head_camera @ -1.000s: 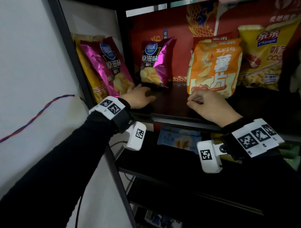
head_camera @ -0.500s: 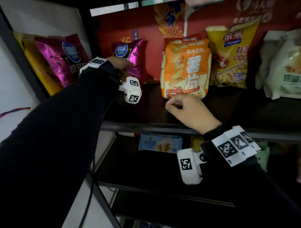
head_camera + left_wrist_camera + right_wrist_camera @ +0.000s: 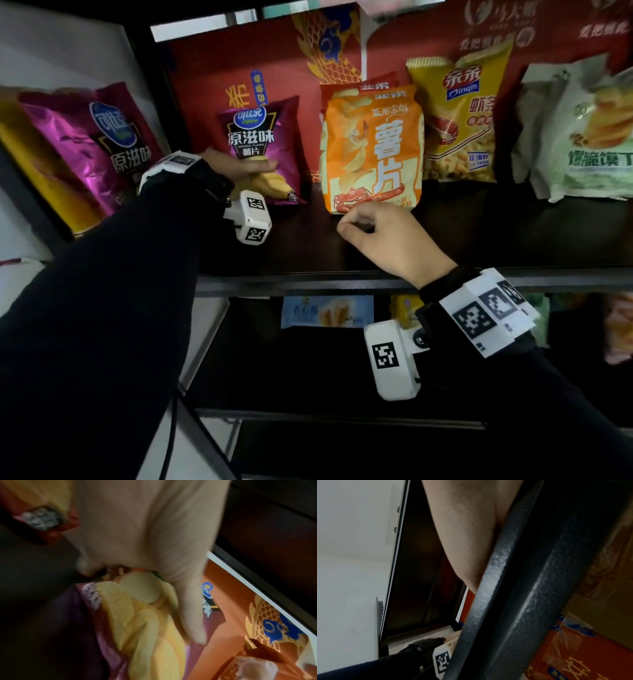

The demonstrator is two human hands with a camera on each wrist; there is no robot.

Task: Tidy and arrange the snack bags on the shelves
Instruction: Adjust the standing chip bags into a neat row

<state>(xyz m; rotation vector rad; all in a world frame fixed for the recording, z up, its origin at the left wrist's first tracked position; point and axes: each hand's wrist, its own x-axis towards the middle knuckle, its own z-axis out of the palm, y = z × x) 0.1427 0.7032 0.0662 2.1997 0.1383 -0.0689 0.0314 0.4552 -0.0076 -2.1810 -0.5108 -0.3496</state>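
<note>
Gripping the small purple chip bag (image 3: 261, 137) at centre left of the frame, upright on the shelf (image 3: 496, 233): left hand (image 3: 236, 168), thumb across its front. Curled against the orange chip bag (image 3: 373, 147)'s lower edge mid-frame: right hand (image 3: 383, 240), pinch or mere touch impossible to tell.

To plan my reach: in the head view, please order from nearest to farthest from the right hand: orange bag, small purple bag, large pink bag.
1. orange bag, just behind the right hand.
2. small purple bag, farther left.
3. large pink bag, far left end.
</note>
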